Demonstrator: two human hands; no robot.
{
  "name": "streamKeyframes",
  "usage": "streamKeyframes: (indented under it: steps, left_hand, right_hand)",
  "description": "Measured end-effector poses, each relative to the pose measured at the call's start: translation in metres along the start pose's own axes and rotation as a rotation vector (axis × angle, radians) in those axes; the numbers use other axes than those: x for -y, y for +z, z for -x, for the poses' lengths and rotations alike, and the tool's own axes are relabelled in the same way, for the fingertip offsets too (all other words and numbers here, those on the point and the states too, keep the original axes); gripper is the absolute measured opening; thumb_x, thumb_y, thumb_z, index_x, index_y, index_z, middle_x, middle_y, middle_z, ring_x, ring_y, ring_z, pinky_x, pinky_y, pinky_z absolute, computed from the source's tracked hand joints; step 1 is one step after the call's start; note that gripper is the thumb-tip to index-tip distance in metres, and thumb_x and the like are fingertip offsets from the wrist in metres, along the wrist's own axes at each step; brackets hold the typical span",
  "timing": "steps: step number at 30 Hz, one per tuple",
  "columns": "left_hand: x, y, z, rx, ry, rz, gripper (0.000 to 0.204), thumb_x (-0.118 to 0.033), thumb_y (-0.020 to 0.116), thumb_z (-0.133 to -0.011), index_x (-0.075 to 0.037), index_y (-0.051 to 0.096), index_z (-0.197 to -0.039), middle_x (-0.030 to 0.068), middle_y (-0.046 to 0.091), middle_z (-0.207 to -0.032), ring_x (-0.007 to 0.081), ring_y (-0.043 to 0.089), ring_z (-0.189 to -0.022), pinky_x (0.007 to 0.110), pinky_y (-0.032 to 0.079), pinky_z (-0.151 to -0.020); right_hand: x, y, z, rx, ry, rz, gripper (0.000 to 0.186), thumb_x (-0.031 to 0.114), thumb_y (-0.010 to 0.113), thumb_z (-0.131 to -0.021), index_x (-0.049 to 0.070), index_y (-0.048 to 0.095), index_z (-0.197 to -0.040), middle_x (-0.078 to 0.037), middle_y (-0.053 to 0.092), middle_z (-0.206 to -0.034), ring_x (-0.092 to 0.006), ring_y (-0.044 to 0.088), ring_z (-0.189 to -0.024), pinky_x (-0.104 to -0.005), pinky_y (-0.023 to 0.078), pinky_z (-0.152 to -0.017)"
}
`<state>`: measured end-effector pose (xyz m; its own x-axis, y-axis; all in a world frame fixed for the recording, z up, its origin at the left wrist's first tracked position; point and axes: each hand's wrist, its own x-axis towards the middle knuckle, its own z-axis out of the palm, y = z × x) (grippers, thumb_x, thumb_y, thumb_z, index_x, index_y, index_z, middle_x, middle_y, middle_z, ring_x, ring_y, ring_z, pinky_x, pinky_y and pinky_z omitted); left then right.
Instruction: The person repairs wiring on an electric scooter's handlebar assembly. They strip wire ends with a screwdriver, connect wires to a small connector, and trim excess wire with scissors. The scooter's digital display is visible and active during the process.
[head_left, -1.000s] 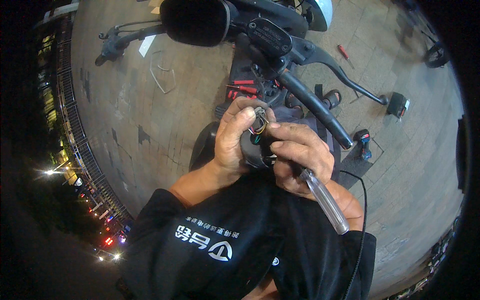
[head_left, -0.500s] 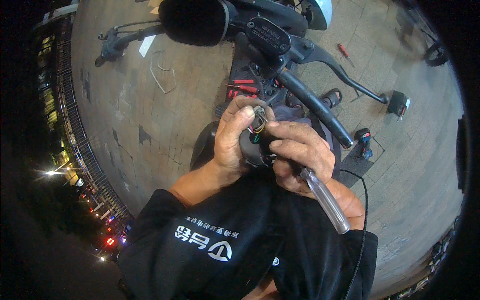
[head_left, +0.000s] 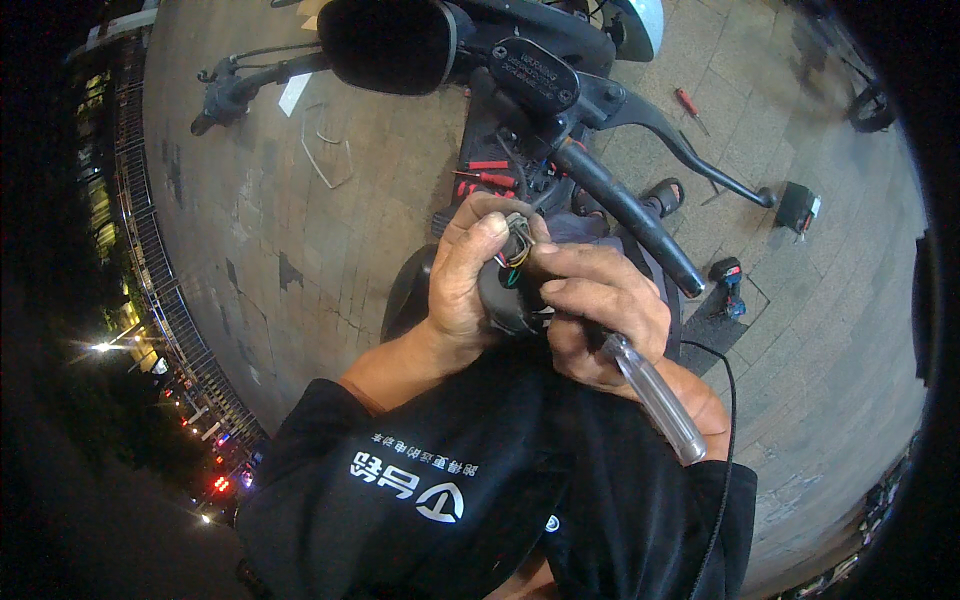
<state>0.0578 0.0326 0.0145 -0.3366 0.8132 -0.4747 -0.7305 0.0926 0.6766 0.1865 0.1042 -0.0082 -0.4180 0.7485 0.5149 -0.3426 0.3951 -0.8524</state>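
My left hand (head_left: 460, 285) is closed around a rounded black housing (head_left: 508, 306), thumb pressing at its top. Thin coloured wires (head_left: 516, 258), among them yellow and green ones, come out between thumb and fingers. Against the right side of these wires, my right hand (head_left: 608, 305) has its fingertips bent together. It also grips a screwdriver (head_left: 660, 400) whose clear handle sticks out towards my right forearm; the shaft is hidden. Just beyond both hands runs the bare handlebar tube (head_left: 630, 215), with a brake lever (head_left: 690, 150) and a black fluid reservoir (head_left: 535, 72).
A dark mirror (head_left: 388, 45) juts out at the top. Red-handled tools (head_left: 488, 180) lie beyond my hands. On the paving to the right are a cordless drill (head_left: 733, 287), a black box (head_left: 797, 207) and a red screwdriver (head_left: 688, 103). A sandalled foot (head_left: 664, 196) shows beside the handlebar.
The clear screwdriver handle has tilted slightly, its end shifting a little to the right and up. Both hands stay nearly in place at the wires.
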Motion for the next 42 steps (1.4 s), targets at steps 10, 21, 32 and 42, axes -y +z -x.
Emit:
streamKeyframes:
  steps: [10,21,32,42]
  left_hand:
    - [0.003,-0.001,0.002,-0.010,-0.001,0.039,0.021,-0.016,0.050,-0.093,-0.002,0.057,-0.107,0.0133,0.063,-0.095,0.0183,0.062,-0.088,0.031,0.051,-0.083]
    - [0.001,-0.006,-0.005,0.106,-0.014,0.217,0.021,-0.016,0.052,-0.094,0.000,0.057,-0.106,0.0154,0.062,-0.090,0.0217,0.060,-0.076,0.038,0.054,-0.074]
    - [-0.007,-0.025,-0.005,0.158,-0.078,0.283,0.024,-0.022,0.050,-0.094,-0.003,0.057,-0.107,0.0169,0.060,-0.092,0.0187,0.057,-0.070,0.041,0.049,-0.074]
    - [-0.011,-0.020,-0.005,0.206,-0.108,0.258,0.024,-0.024,0.046,-0.096,-0.007,0.055,-0.111,0.0129,0.057,-0.095,0.0169,0.055,-0.076,0.038,0.043,-0.075]
  right_hand:
    - [-0.001,-0.001,0.001,-0.010,0.010,-0.017,0.013,0.012,0.066,-0.088,0.000,0.064,-0.091,-0.020,0.067,-0.094,-0.0314,0.069,-0.080,-0.0362,0.057,-0.069]
    - [0.021,-0.038,0.014,0.200,-0.020,-0.038,0.013,0.017,0.066,-0.087,0.006,0.063,-0.093,-0.013,0.068,-0.103,-0.0335,0.064,-0.093,-0.0471,0.054,-0.086]
    - [-0.082,-0.104,0.160,-0.243,1.341,-0.015,0.015,0.011,0.052,-0.092,0.001,0.062,-0.096,-0.007,0.063,-0.093,-0.0170,0.058,-0.087,-0.0347,0.046,-0.082]
    - [-0.275,0.034,0.043,-0.543,1.148,-0.181,0.036,0.033,0.063,-0.087,0.000,0.068,-0.102,-0.008,0.067,-0.088,-0.0196,0.061,-0.075,-0.0330,0.049,-0.066]
